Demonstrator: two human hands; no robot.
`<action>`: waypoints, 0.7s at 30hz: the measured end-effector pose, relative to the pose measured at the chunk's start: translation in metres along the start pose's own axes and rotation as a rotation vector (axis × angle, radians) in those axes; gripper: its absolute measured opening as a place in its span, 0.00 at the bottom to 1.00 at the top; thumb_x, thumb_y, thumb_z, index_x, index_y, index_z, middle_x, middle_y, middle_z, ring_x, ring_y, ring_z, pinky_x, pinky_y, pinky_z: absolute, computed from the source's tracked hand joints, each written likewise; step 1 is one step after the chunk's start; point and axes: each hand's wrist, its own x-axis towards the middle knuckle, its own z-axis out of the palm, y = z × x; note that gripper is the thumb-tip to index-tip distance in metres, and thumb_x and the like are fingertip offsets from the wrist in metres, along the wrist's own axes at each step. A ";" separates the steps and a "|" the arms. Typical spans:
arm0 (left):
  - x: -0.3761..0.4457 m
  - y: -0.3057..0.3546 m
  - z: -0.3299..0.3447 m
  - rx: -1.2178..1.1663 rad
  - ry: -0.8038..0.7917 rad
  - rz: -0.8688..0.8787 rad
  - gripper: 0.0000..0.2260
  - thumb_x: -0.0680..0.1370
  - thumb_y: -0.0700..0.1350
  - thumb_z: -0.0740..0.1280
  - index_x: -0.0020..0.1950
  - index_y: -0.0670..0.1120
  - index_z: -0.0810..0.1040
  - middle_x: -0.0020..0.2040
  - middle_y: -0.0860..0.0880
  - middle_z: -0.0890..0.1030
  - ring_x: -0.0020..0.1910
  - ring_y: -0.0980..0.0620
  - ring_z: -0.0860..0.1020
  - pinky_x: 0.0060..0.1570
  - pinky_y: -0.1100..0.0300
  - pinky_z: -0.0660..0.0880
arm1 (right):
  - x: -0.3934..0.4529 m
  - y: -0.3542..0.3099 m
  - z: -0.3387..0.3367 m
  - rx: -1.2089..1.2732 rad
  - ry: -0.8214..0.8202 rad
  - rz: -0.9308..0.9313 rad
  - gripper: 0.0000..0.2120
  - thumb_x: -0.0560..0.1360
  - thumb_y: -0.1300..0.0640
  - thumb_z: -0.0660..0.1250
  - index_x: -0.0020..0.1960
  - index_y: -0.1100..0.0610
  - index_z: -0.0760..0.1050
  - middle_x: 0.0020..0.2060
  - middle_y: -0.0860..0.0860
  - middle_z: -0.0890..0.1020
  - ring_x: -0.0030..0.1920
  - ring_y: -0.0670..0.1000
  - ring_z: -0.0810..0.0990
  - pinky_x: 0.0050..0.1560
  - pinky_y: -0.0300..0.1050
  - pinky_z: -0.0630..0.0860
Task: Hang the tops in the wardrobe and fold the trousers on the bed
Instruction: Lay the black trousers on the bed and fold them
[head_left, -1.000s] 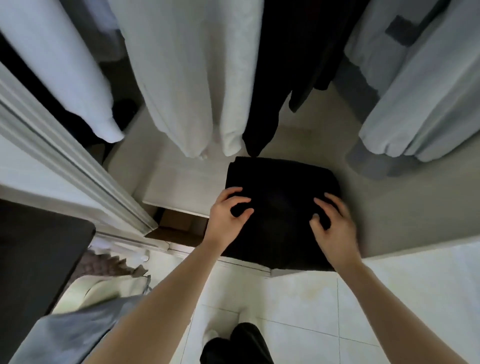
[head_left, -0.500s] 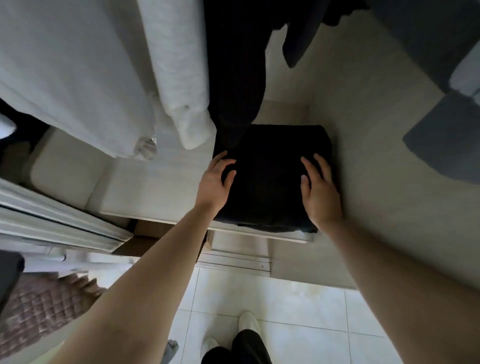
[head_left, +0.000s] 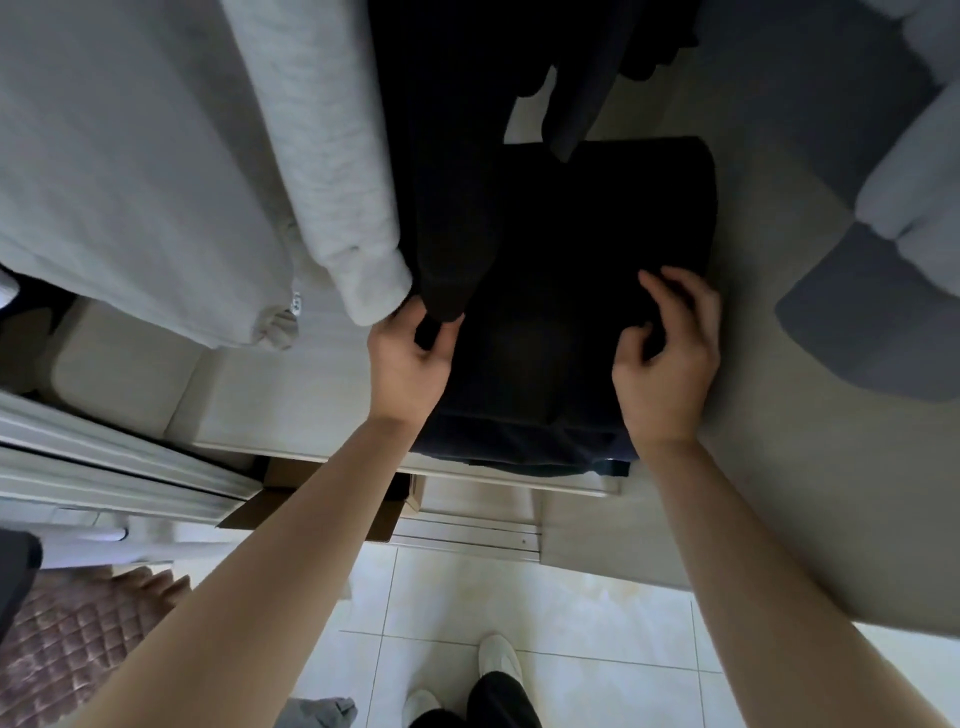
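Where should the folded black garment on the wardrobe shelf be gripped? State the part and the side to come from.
Grip the folded black garment at its left and right folded edges, coming in from the open front of the pale wardrobe shelf. It lies flat as a squarish stack, so both sides are free, where the left hand and right hand already sit; hanging clothes crowd the back.

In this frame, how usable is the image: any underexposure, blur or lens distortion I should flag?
Head view: the folded black garment is so dark that its folds barely show; both hands, left and right, are sharp, without motion blur; the wide-angle lens bends the wardrobe shelf and stretches the forearms toward the corners; the tiled floor is bright but not blown out.
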 end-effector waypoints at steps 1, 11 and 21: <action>-0.006 -0.008 0.000 0.005 -0.069 -0.039 0.09 0.76 0.37 0.71 0.56 0.38 0.82 0.58 0.53 0.74 0.61 0.63 0.71 0.65 0.70 0.67 | -0.011 0.008 0.002 -0.016 -0.052 0.046 0.19 0.70 0.68 0.61 0.60 0.62 0.78 0.59 0.58 0.76 0.60 0.58 0.76 0.64 0.47 0.71; -0.042 -0.049 0.015 0.111 -0.510 -0.246 0.14 0.79 0.41 0.67 0.66 0.43 0.77 0.70 0.44 0.69 0.67 0.47 0.72 0.67 0.61 0.68 | -0.061 0.061 0.035 -0.199 -0.476 0.212 0.21 0.75 0.65 0.60 0.67 0.59 0.73 0.67 0.58 0.70 0.56 0.63 0.76 0.62 0.52 0.72; -0.052 -0.052 0.015 0.415 -0.701 -0.261 0.25 0.84 0.53 0.52 0.80 0.52 0.52 0.81 0.53 0.50 0.75 0.44 0.61 0.62 0.43 0.72 | -0.058 0.061 0.033 -0.433 -0.694 0.223 0.25 0.81 0.46 0.54 0.77 0.51 0.58 0.74 0.51 0.59 0.67 0.62 0.66 0.67 0.54 0.64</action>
